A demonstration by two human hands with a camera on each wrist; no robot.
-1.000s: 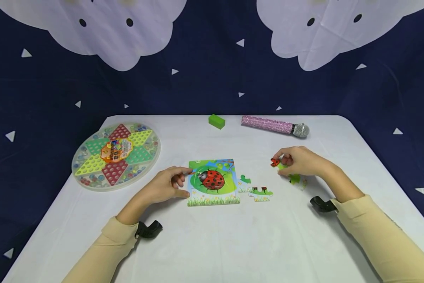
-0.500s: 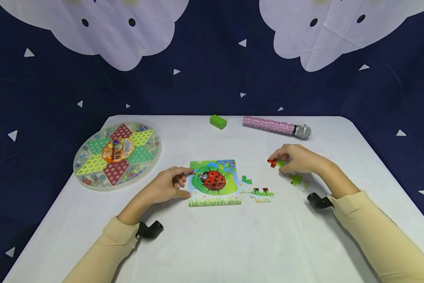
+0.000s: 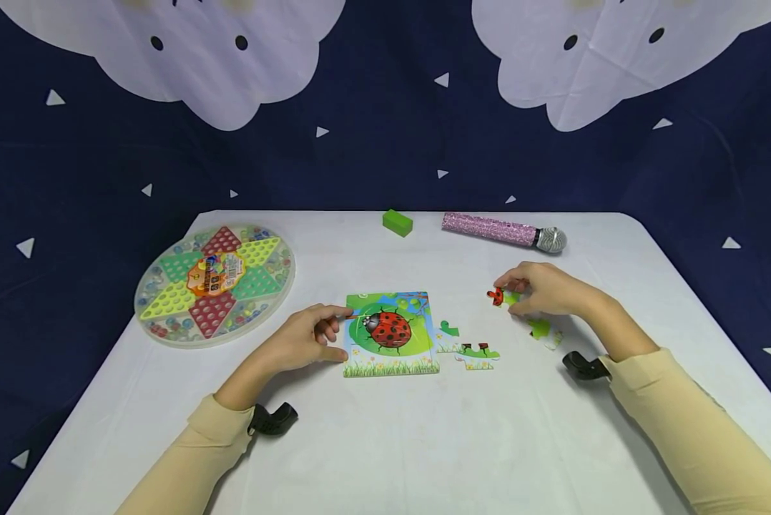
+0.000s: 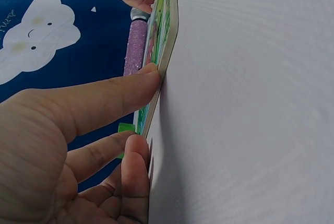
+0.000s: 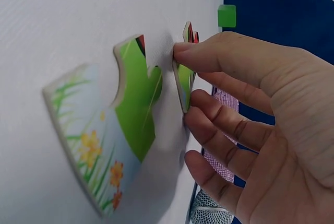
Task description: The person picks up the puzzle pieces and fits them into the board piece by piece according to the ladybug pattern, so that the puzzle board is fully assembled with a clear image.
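A square ladybug picture board point(image 3: 388, 365) lies flat on the white table. My left hand point(image 3: 295, 336) touches its left edge, index fingertip near the upper part and thumb point(image 4: 120, 96) against the lower part; the other fingers are bent. To the right, my right hand point(image 3: 549, 287) pinches a red and green jigsaw piece point(image 3: 496, 296) between thumb point(image 5: 235, 54) and fingers, close over the table. Another jigsaw piece point(image 5: 133, 88), green with grass and orange flowers, lies just below that hand. Two further jigsaw pieces, one nearer point(image 3: 478, 357) and one at the board's right side point(image 3: 448, 338), lie between.
At the left stands a round Chinese checkers set point(image 3: 212, 286) with marbles under its clear cover. Along the back lie a green block point(image 3: 398, 223) and a pink glitter microphone point(image 3: 501, 230). A dark blue cloth point(image 3: 385, 143) hangs behind the table.
My right hand has shifted slightly left and back with the red and green jigsaw piece, turning it a little. The left hand stays at the board's edge.
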